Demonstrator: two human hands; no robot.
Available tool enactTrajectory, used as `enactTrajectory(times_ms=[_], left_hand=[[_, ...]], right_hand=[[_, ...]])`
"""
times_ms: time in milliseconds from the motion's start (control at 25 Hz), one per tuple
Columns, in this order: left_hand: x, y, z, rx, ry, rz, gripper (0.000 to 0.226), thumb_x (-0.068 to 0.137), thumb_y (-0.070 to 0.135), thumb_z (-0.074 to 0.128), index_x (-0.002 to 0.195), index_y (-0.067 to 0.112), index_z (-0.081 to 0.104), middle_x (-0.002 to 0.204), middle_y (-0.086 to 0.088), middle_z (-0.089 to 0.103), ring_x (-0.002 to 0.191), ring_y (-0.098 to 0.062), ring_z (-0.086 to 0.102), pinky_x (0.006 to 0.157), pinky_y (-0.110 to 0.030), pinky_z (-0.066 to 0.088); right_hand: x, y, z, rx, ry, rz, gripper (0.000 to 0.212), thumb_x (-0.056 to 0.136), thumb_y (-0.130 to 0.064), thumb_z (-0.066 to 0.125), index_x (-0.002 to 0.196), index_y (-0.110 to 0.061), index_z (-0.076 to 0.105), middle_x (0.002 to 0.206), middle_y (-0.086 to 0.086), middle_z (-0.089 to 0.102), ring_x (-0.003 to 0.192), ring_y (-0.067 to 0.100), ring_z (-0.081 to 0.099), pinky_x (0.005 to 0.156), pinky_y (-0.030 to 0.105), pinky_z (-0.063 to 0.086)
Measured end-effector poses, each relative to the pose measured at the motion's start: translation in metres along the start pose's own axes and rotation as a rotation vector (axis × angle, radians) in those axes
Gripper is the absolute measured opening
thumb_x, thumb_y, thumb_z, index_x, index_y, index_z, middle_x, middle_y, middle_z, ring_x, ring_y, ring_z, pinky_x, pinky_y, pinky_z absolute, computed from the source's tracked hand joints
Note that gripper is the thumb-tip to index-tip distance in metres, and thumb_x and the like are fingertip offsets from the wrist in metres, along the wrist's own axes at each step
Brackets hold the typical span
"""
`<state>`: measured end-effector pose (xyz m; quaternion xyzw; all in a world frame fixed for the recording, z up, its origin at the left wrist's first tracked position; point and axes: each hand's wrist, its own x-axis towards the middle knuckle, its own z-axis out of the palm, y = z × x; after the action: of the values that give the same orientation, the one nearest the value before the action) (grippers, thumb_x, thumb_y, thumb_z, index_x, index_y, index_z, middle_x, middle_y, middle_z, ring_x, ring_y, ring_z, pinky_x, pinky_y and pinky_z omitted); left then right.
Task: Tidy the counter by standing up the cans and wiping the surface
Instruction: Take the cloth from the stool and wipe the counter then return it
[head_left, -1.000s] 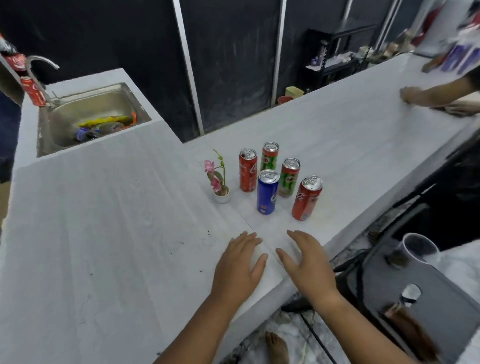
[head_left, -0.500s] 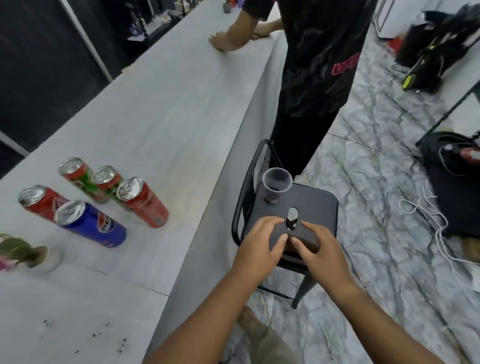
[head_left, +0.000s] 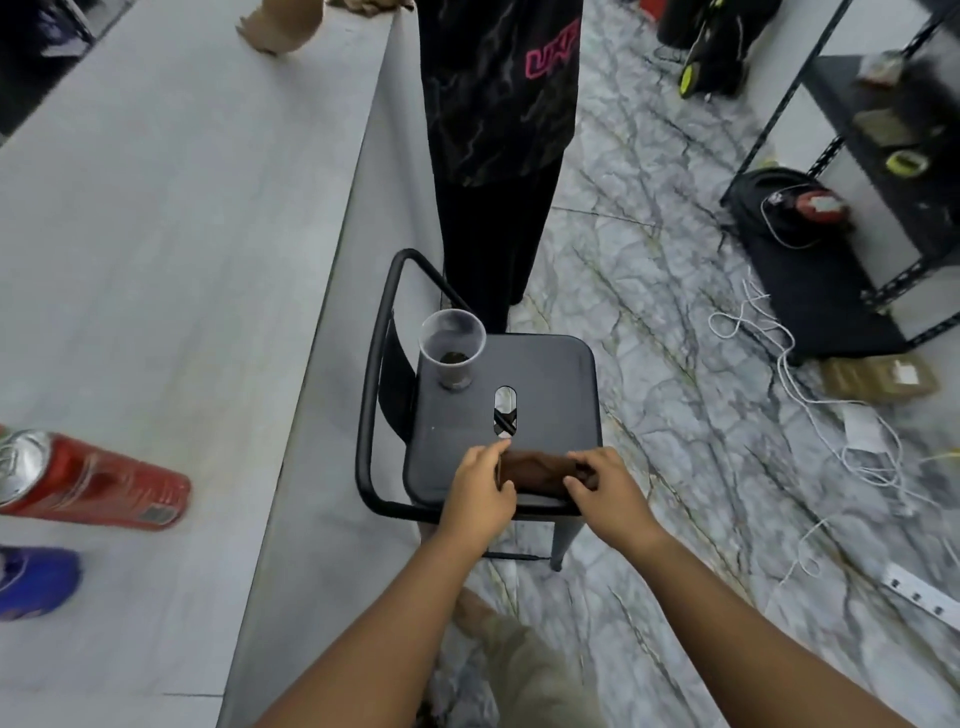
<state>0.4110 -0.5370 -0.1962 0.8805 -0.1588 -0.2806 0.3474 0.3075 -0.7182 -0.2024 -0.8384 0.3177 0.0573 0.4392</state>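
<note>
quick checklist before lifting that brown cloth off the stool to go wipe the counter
1. Both hands on the brown cloth: left hand and right hand pinch its ends. Ok.
2. Plastic cup clear of the cloth: upright, apart. Ok.
3. Cup empty: dark residue in the bottom. Not ok.
4. Red can on the counter upright: cannot tell.
5. Space beside the stool: another person stands close behind. Not ok.
</note>
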Motion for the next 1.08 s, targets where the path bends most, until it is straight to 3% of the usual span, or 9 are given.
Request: enactTrajectory(times_ms=[80,160,320,400,560,640,840,960,1080], left_hand=[[0.003,-0.001,0.004,-0.029,0.032,-0.041,0.045,0.101,0.01,0.064,0.143,0.028,0.06,0.134,0.006,0.053,0.12,-0.018,0.061,0.11,-0.036,0.051],[0.003,0.0,0.005,-0.036,0.043,-0.071,0.033,0.101,0.011,0.065,0.129,0.027,0.066,0.124,0.006,0.059,0.108,-0.017,0.065,0.102,-0.036,0.055],[-0.007,0.0,-0.001,-0.232,0.07,-0.119,0.021,0.098,0.013,0.071,0.111,0.03,0.072,0.1,0.011,0.073,0.088,-0.005,0.07,0.079,-0.02,0.055],[-0.018,0.002,-0.009,-0.328,0.106,-0.121,0.02,0.097,0.016,0.074,0.105,0.034,0.073,0.096,0.014,0.076,0.085,0.002,0.071,0.073,-0.012,0.052],[-0.053,0.008,-0.03,-0.482,0.158,-0.103,0.017,0.096,0.021,0.076,0.102,0.037,0.075,0.096,0.013,0.079,0.093,-0.006,0.076,0.087,-0.033,0.063],[-0.077,0.011,-0.043,-0.553,0.191,-0.096,0.019,0.096,0.02,0.075,0.101,0.039,0.075,0.097,0.013,0.08,0.093,-0.01,0.078,0.086,-0.04,0.066],[-0.143,0.005,-0.084,-0.657,0.311,-0.069,0.024,0.094,0.024,0.074,0.104,0.046,0.075,0.097,0.014,0.08,0.088,-0.009,0.079,0.078,-0.035,0.068],[-0.183,-0.008,-0.111,-0.696,0.44,-0.103,0.021,0.087,0.032,0.076,0.102,0.046,0.076,0.099,0.013,0.08,0.095,-0.013,0.079,0.086,-0.044,0.067],[-0.226,-0.031,-0.139,-0.733,0.577,-0.15,0.022,0.092,0.024,0.08,0.1,0.044,0.076,0.098,0.009,0.08,0.094,-0.015,0.079,0.085,-0.046,0.068]], right_hand=[[0.0,-0.001,-0.002,0.015,0.019,0.0,0.019,0.102,-0.014,0.071,0.119,-0.02,0.075,0.117,0.0,0.06,0.089,-0.001,0.058,0.087,0.017,0.048],[-0.001,-0.002,-0.003,0.089,0.035,0.015,0.013,0.102,-0.016,0.069,0.11,-0.023,0.075,0.114,-0.003,0.066,0.094,-0.001,0.062,0.08,0.01,0.044],[-0.012,-0.008,-0.008,0.492,0.008,0.119,0.011,0.106,-0.012,0.065,0.106,-0.019,0.074,0.105,0.0,0.079,0.104,0.018,0.076,0.083,0.035,0.065],[-0.021,-0.013,-0.012,0.64,-0.023,0.124,0.013,0.106,-0.008,0.065,0.108,-0.015,0.075,0.104,0.002,0.082,0.105,0.021,0.078,0.079,0.033,0.067],[-0.043,-0.034,-0.023,0.712,-0.053,0.034,0.021,0.105,-0.006,0.066,0.114,-0.02,0.08,0.108,0.0,0.083,0.104,0.016,0.08,0.078,0.03,0.067],[-0.056,-0.052,-0.027,0.712,-0.084,-0.012,0.022,0.105,-0.006,0.067,0.115,-0.021,0.08,0.11,0.001,0.083,0.105,0.018,0.08,0.079,0.031,0.067],[-0.089,-0.106,-0.024,0.657,-0.227,-0.144,0.024,0.104,-0.01,0.069,0.113,-0.027,0.083,0.111,0.003,0.083,0.104,0.019,0.081,0.08,0.032,0.067],[-0.107,-0.142,-0.008,0.6,-0.322,-0.211,0.023,0.104,-0.013,0.071,0.111,-0.031,0.083,0.11,0.002,0.083,0.104,0.018,0.08,0.078,0.032,0.067],[-0.128,-0.183,0.018,0.533,-0.445,-0.3,0.023,0.104,-0.015,0.071,0.112,-0.033,0.083,0.11,0.001,0.083,0.102,0.019,0.08,0.076,0.035,0.067]])
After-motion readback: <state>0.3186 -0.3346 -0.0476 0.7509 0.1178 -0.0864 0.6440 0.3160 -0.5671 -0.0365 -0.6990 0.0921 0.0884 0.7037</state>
